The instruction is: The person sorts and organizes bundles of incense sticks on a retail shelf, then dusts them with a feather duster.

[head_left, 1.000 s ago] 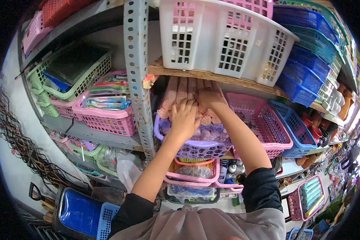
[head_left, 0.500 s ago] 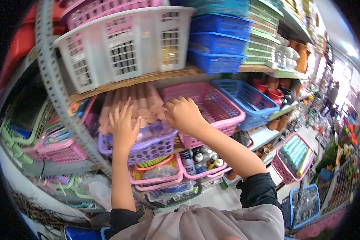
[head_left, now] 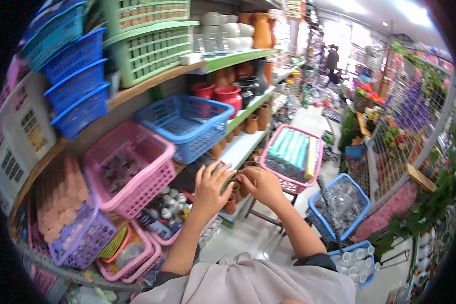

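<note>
My left hand is held up in front of me, its fingers spread, with nothing visible in it. Close beside it, my right hand has loosely bent fingers pointing toward the left one, and no object shows in it. Both hands are in the air before the lower shelf with brown pots. Left of them are a pink basket and a blue basket. A purple basket at the lower left holds pale pink scalloped rolls.
A pink basket of turquoise packs stands on a stool to the right. Beyond it are a blue basket of clear wrapped items and a wire mesh rack with flowers. An aisle runs ahead, with a person far off.
My view has swung right, from the shelf of baskets toward the aisle. Both hands have left the purple basket and pink rolls and come close together.
</note>
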Available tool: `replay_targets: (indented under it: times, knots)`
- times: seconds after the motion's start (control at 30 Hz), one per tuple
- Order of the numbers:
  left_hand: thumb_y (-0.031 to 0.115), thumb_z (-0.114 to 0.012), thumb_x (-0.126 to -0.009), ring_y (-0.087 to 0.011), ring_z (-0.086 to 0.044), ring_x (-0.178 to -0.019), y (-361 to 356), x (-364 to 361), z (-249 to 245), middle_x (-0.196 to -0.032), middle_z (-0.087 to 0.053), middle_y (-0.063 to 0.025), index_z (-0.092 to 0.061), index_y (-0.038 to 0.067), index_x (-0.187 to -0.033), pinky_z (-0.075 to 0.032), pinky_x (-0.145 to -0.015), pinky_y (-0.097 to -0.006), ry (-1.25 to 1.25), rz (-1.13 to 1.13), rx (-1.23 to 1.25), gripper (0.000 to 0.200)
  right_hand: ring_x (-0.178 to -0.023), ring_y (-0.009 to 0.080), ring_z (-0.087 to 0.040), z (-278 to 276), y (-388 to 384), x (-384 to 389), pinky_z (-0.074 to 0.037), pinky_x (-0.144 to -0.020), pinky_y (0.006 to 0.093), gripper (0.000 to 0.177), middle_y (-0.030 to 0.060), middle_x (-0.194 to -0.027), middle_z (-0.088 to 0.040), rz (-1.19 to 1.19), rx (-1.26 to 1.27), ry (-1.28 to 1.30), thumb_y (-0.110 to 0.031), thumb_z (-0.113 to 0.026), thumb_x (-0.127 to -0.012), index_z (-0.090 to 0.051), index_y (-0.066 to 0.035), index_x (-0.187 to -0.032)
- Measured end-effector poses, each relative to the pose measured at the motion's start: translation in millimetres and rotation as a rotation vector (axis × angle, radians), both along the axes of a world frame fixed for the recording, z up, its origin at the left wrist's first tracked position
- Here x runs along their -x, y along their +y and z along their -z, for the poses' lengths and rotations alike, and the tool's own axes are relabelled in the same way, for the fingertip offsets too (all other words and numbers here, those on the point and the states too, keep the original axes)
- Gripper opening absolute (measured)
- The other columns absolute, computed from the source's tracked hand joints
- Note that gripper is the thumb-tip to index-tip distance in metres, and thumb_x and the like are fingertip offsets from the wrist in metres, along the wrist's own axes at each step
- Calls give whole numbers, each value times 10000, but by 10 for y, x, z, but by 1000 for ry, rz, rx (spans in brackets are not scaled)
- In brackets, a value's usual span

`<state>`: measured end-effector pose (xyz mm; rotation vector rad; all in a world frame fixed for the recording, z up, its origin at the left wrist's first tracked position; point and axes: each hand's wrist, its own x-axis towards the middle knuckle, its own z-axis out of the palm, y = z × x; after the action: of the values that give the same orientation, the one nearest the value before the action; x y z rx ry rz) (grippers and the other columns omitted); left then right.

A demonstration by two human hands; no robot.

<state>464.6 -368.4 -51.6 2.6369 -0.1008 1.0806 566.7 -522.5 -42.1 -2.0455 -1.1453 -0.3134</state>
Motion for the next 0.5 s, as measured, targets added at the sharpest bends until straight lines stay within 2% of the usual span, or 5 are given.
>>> replay_targets:
  times: [0.07, 0.2, 0.3, 0.43, 0.5]
  knots:
    - [184, -628, -832, -285, -449, -1223, -232, -372, 218, -1237, -578, -41, -624, 127, -1130, -291, -1049, -469, 61, 147, 84, 304, -754, 305, -636, 277, -434, -247, -488, -673, 388, 216, 161, -810, -647, 127, 25, 90, -228, -606, -859, -664, -35, -938]
    - [251, -607, -859, -273, -488, -1188, -634, -1016, 652, -1204, -597, -57, -623, 125, -1135, -341, -1017, -415, 225, 345, 183, 304, -741, 273, -659, 693, -1159, -502, -502, -674, 375, 234, 142, -857, -686, 382, 35, 295, -232, -605, -864, -678, -29, -955]
    - [243, -612, -861, -285, -496, -1170, -932, -1411, 882, -1164, -604, -103, -612, 85, -1136, -359, -1006, -410, 367, 434, 263, 316, -743, 299, -653, 939, -1550, -612, -500, -681, 394, 230, 148, -839, -676, 494, 35, 377, -260, -584, -869, -678, -67, -950]
    - [220, -605, -870, -281, -534, -1128, -1231, -1960, 1128, -1160, -607, -131, -607, 53, -1144, -393, -978, -380, 425, 555, 334, 322, -769, 326, -653, 1216, -1871, -878, -500, -689, 402, 250, 173, -819, -669, 594, 20, 443, -266, -582, -866, -680, -47, -936]
    - [186, -600, -856, -327, -581, -1035, -1349, -2257, 1247, -1083, -639, -156, -631, 39, -1107, -436, -922, -385, 448, 642, 571, 292, -784, 323, -657, 1337, -1946, -1058, -503, -699, 403, 261, 170, -827, -672, 620, -20, 428, -270, -582, -861, -681, -39, -931]
